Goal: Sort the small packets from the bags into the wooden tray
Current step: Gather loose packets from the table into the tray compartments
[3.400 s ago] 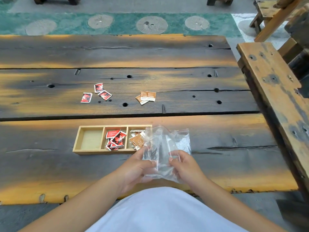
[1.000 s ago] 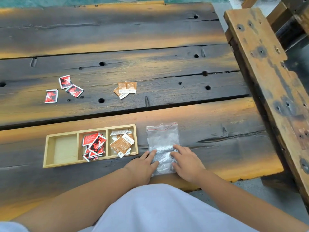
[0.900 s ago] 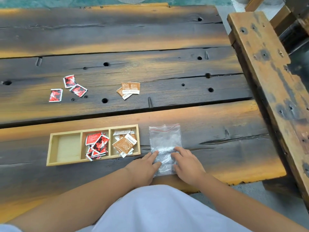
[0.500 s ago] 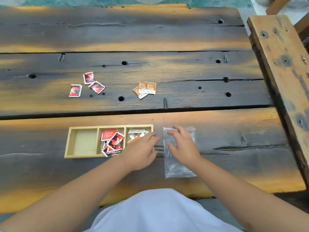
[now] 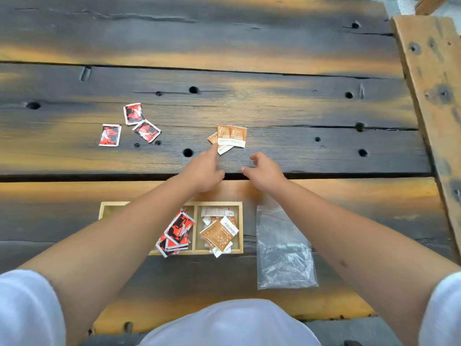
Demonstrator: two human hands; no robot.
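Brown packets [image 5: 230, 137] lie in a small overlapping cluster just above the centre of the frame, on the dark tabletop [image 5: 299, 108]. Your left hand [image 5: 203, 172] reaches up to them with its index finger stretched out, the tip touching the lower left edge of the cluster; its other fingers are curled under and hold nothing. Your right hand [image 5: 265, 172] hovers just below and to the right of the cluster, fingers loosely bent and apart, gripping nothing.

Three red packets [image 5: 129, 124] lie scattered in the upper left of the frame, well apart from the brown ones.

The wooden tray [image 5: 240, 227] sits at lower centre, partly hidden under your left forearm. Its right compartment holds a heap of brown packets, and the compartment beside it holds a heap of red ones, some sticking out over the near rim. The left end of the tray is mostly covered by your arm.

A clear zip bag [image 5: 284, 253] lies flat just to the right of the tray, its mouth partly under your right forearm.

A lighter wooden plank [image 5: 431, 83] runs down the right edge of the frame.
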